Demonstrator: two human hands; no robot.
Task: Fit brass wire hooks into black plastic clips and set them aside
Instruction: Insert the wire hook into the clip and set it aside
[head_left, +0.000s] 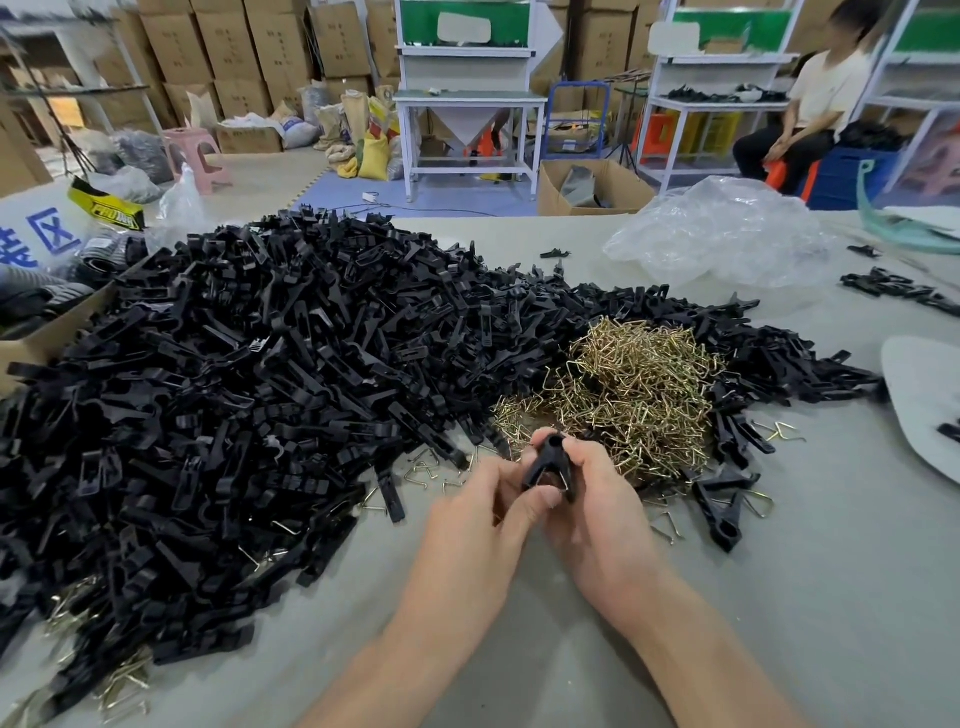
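The supplies lie so that each reach is short. A broad heap of loose black plastic clips (249, 395) covers the left and middle of the grey cloth-covered tabletop (805, 597). A smaller mound of thin bent brass wire hooks (634, 400) sits against the heap's right edge, just beyond the hands, so both parts can likely be taken without leaning. To the right of the hands, near the brass mound, a few black clips with brass wire showing at them (724, 501) lie apart from the heap; I judge this to be the set-aside spot for finished pieces. The piece in work, a forked black plastic clip with a round hole at its top (540, 465), is held off the tabletop between both hands. Its hole end points away from the person and its legs point toward them, which probably lets the wire be steered between the legs. A glint of brass shows there, though I cannot tell whether a hook is seated. The left hand (485, 512) is curled narrowly round the clip's left side, with the thumb pressed across its lower end. The right hand (597, 493) is likewise closed on the clip, its fingertips pinching near the hole. A crumpled clear plastic bag (717, 239) lies further back on the right.
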